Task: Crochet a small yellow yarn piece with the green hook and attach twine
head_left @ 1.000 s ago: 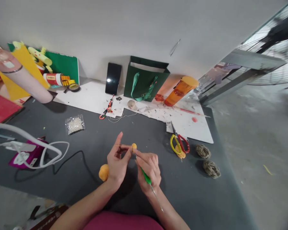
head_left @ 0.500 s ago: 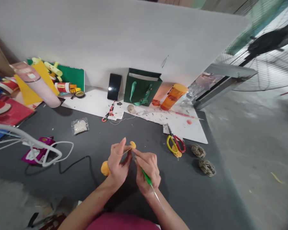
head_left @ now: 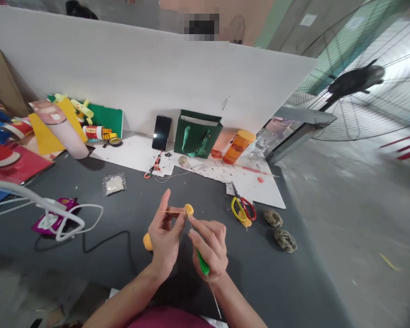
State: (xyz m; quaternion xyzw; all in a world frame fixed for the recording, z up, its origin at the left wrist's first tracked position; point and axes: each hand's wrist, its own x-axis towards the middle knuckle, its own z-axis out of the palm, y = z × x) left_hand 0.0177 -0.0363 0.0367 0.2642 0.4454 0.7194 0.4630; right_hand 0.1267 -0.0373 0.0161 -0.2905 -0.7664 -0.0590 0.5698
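My left hand pinches a thin stick that carries a small orange ball at its right end; its forefinger points up. My right hand is closed round a green-handled hook tool, its metal tip up at the orange ball and a thin metal shaft sticking out below the wrist. A bigger orange ball lies on the grey table just left of my left hand.
Yellow and red scissors and two twine balls lie to the right. A bag of white beads, white cable, green gift bag, orange bottle, phone and craft paper sit around. A fan stands beyond the table.
The view has tilted up and shows more of the room behind the partition. My hands stay together on the stick and small ball; the left forefinger has straightened up.
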